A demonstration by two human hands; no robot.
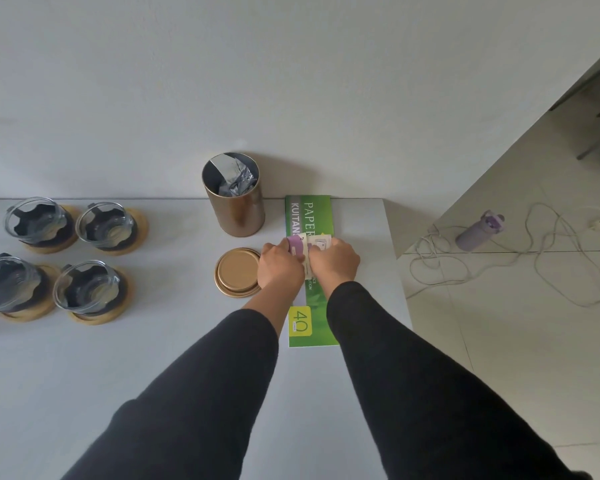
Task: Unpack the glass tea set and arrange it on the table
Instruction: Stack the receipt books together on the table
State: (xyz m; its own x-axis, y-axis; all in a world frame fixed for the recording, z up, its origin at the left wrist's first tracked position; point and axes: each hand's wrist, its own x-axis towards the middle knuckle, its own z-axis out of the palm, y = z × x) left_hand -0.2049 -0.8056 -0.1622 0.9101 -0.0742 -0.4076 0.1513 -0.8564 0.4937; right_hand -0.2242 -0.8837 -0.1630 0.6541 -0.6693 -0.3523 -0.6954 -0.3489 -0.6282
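Observation:
Several glass cups with black holders stand on round wooden coasters at the table's left, such as the back-left cup (39,221) and the front-right cup (89,289). A bronze tin (236,209) stands open at the back with a crumpled silver foil bag (232,180) inside. Its gold lid (238,271) lies flat in front of it. My left hand (279,266) and my right hand (333,263) are side by side over a green booklet (309,216), both gripping small folded paper notes (307,245), purple and pale.
The grey table (153,358) ends at its right edge near the booklet. Beyond it on the tiled floor lie a purple bottle (478,230) and tangled white cables (551,258). A white wall rises behind the table.

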